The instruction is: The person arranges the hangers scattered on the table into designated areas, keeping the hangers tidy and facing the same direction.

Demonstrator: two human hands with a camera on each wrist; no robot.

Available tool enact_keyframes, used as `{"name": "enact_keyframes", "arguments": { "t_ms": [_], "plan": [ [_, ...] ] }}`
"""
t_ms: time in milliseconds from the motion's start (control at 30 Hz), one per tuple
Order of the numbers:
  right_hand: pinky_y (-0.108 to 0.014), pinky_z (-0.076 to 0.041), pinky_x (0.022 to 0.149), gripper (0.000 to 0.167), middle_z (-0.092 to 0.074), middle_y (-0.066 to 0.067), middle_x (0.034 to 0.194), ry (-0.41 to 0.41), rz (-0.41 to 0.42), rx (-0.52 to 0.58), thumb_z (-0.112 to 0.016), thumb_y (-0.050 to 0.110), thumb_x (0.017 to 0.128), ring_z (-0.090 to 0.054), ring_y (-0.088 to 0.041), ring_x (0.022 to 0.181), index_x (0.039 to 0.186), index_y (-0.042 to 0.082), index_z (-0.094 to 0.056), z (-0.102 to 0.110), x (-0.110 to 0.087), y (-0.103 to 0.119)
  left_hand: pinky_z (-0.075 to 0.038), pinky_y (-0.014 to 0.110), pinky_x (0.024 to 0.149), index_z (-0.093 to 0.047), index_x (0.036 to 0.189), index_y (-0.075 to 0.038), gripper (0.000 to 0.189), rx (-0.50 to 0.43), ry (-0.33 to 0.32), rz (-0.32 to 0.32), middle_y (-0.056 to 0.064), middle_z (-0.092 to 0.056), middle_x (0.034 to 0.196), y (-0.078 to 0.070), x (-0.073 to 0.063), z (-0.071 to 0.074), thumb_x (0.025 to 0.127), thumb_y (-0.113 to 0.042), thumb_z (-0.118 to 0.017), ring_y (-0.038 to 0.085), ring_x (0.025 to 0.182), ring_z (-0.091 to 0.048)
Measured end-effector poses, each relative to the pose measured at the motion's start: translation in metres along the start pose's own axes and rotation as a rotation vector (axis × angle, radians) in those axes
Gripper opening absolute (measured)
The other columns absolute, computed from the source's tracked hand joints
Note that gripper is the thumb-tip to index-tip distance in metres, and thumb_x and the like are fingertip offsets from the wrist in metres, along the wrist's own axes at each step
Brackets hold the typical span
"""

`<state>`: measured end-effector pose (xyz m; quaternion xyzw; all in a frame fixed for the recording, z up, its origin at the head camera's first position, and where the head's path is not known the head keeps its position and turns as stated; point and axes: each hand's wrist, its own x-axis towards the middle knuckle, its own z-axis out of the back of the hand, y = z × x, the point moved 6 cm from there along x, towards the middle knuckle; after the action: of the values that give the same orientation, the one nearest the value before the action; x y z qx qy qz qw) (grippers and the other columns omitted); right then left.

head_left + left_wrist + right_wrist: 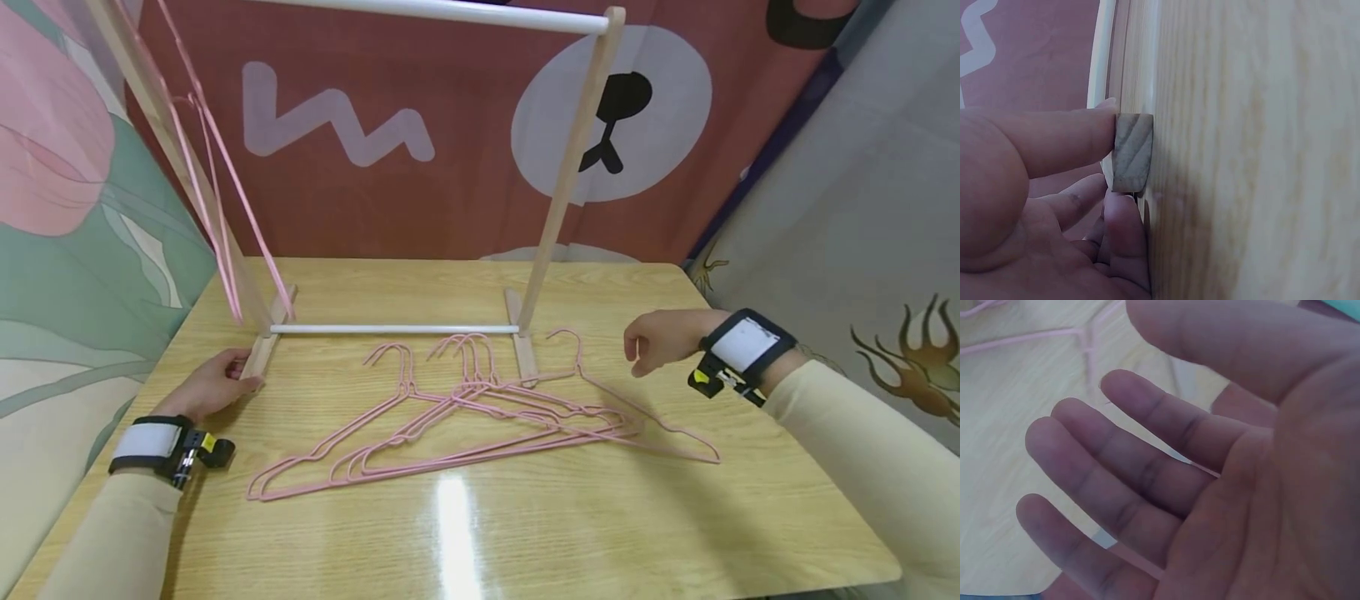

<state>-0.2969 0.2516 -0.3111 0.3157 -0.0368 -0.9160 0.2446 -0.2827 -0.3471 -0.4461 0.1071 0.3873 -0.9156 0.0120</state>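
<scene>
My left hand (206, 387) grips the front end of the rack's left wooden foot (258, 358). In the left wrist view the thumb lies on one side of the foot's squared end (1132, 150) and a fingertip is under the other. My right hand (663, 340) hovers over the table's right side with nothing in it, its fingers loosely bent and spread in the right wrist view. Between the hands, several pink hangers (450, 462) lie overlapping on the table, their hooks toward the rack. One hanger (637, 406) sticks out to the right, nearest my right hand.
The rack has wooden posts (566, 183), a white top bar (450, 10) and a white lower bar (397, 329). Pink hangers (247, 208) hang at its left side. A red printed cloth (465, 208) stands behind the wood-grain table (337, 550).
</scene>
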Motion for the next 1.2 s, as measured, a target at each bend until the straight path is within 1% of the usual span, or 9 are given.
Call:
{"name": "enact_keyframes", "arguments": {
  "t_ms": [167,267,333,500,600,700,867,1000,1200],
  "plan": [
    [-0.031,-0.045,0.065,0.020,-0.061,0.000,0.084,0.032,-0.029,0.018,-0.077,0.020,0.088,-0.055,-0.014,0.072,0.095,0.006,-0.066,-0.021,0.001,-0.015,-0.038,0.032,0.079,-0.028,0.142,0.023,0.060,-0.003,-0.007,-0.004,0.028,-0.045,0.113,0.002,0.001,0.000,0.103,-0.012,-0.057,0.037,0.102,-0.044],
    [-0.026,-0.041,0.059,0.016,-0.058,0.002,0.076,0.060,-0.042,0.060,-0.075,0.013,0.085,-0.052,-0.010,0.065,0.092,0.005,-0.064,-0.038,0.004,-0.021,-0.039,0.032,0.080,-0.028,0.142,0.022,0.060,-0.008,-0.004,-0.002,0.028,-0.045,0.114,0.002,0.001,0.000,0.103,-0.012,-0.057,0.036,0.102,-0.044],
    [-0.024,-0.038,0.058,0.015,-0.057,0.003,0.074,0.067,-0.049,0.081,-0.074,0.010,0.082,-0.050,-0.009,0.063,0.090,0.004,-0.064,-0.046,0.006,-0.026,-0.039,0.033,0.080,-0.028,0.142,0.022,0.060,-0.010,0.000,0.002,0.028,-0.045,0.115,0.003,0.001,-0.001,0.102,-0.012,-0.058,0.037,0.103,-0.044],
    [-0.022,-0.036,0.056,0.015,-0.055,0.003,0.072,0.051,-0.078,0.105,-0.077,0.009,0.079,-0.049,-0.008,0.060,0.087,0.006,-0.063,-0.062,0.012,-0.040,-0.039,0.039,0.083,-0.027,0.143,0.022,0.062,-0.001,0.007,0.013,0.030,-0.045,0.116,0.003,-0.001,-0.001,0.103,-0.013,-0.058,0.040,0.104,-0.044],
    [-0.020,-0.033,0.053,0.015,-0.053,0.003,0.070,0.035,-0.108,0.118,-0.076,0.006,0.077,-0.045,-0.006,0.055,0.082,0.009,-0.062,-0.068,0.014,-0.050,-0.039,0.038,0.082,-0.028,0.142,0.022,0.060,-0.004,-0.005,0.005,0.030,-0.045,0.115,0.002,-0.001,0.000,0.102,-0.012,-0.058,0.040,0.103,-0.044],
    [-0.020,-0.033,0.052,0.016,-0.053,0.002,0.072,0.015,-0.136,0.130,-0.075,0.004,0.074,-0.044,-0.007,0.055,0.079,0.011,-0.062,-0.075,0.015,-0.060,-0.039,0.037,0.081,-0.029,0.141,0.023,0.059,-0.008,-0.013,-0.004,0.030,-0.045,0.115,0.000,-0.002,0.000,0.102,-0.011,-0.058,0.039,0.103,-0.045],
    [-0.022,-0.039,0.055,0.016,-0.055,0.004,0.076,-0.021,-0.126,0.088,-0.078,0.008,0.070,-0.050,-0.010,0.062,0.077,0.012,-0.064,-0.087,0.019,-0.070,-0.040,0.039,0.082,-0.028,0.141,0.023,0.060,0.000,-0.010,-0.001,0.031,-0.046,0.116,-0.003,-0.003,0.000,0.102,-0.011,-0.058,0.041,0.103,-0.045],
    [-0.022,-0.039,0.056,0.016,-0.055,0.006,0.071,-0.041,-0.108,0.034,-0.080,0.009,0.070,-0.049,-0.010,0.063,0.073,0.011,-0.064,-0.092,0.021,-0.070,-0.040,0.038,0.081,-0.029,0.141,0.024,0.059,0.012,-0.013,-0.006,0.031,-0.047,0.115,-0.004,-0.003,0.001,0.102,-0.010,-0.057,0.040,0.102,-0.046],
    [-0.026,-0.041,0.060,0.020,-0.056,0.004,0.073,-0.055,-0.153,-0.041,-0.084,0.012,0.073,-0.050,-0.014,0.067,0.075,0.009,-0.063,-0.091,0.018,-0.064,-0.040,0.033,0.079,-0.030,0.140,0.024,0.058,0.009,-0.016,-0.014,0.031,-0.048,0.114,-0.002,-0.003,0.001,0.102,-0.010,-0.058,0.038,0.101,-0.047]
  ]
}}
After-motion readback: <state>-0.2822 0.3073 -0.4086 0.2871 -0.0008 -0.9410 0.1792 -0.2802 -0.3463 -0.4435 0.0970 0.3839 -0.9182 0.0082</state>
